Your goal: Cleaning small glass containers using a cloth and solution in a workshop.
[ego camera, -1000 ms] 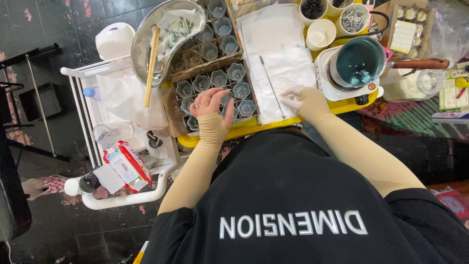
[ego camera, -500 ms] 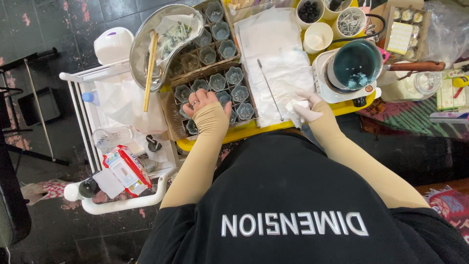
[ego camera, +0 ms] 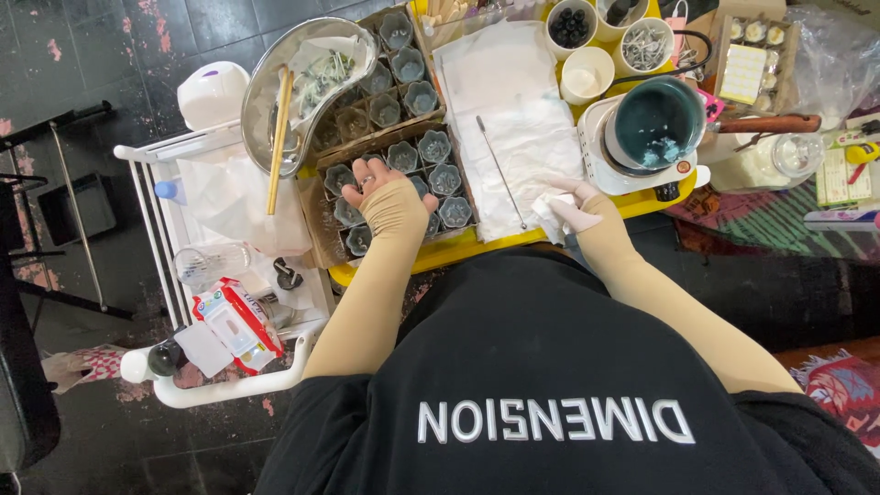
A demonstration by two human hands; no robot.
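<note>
My left hand [ego camera: 378, 194] reaches into a cardboard box [ego camera: 323, 240] of several small fluted glass cups [ego camera: 433, 147]. Its fingers curl down around one cup in the row nearest me. My right hand [ego camera: 587, 213] rests at the near edge of the yellow table [ego camera: 477, 246], closed on a crumpled white tissue [ego camera: 550, 207]. That hand sits on the corner of a white cloth [ego camera: 518, 137], beside a thin metal rod [ego camera: 500, 172]. Both forearms wear beige sleeves.
A steel bowl [ego camera: 266, 101] with a wooden stick [ego camera: 277, 137] overlaps the box's left side. A teal pot [ego camera: 656, 121] stands on a white hotplate [ego camera: 605, 170] to the right. White cups [ego camera: 587, 75] stand behind it. A white cart [ego camera: 220, 385] with a red packet [ego camera: 240, 316] stands at the left.
My left hand dropped from above the box down onto the cups and curled its fingers. My right hand slid toward me along the cloth and gathered the tissue.
</note>
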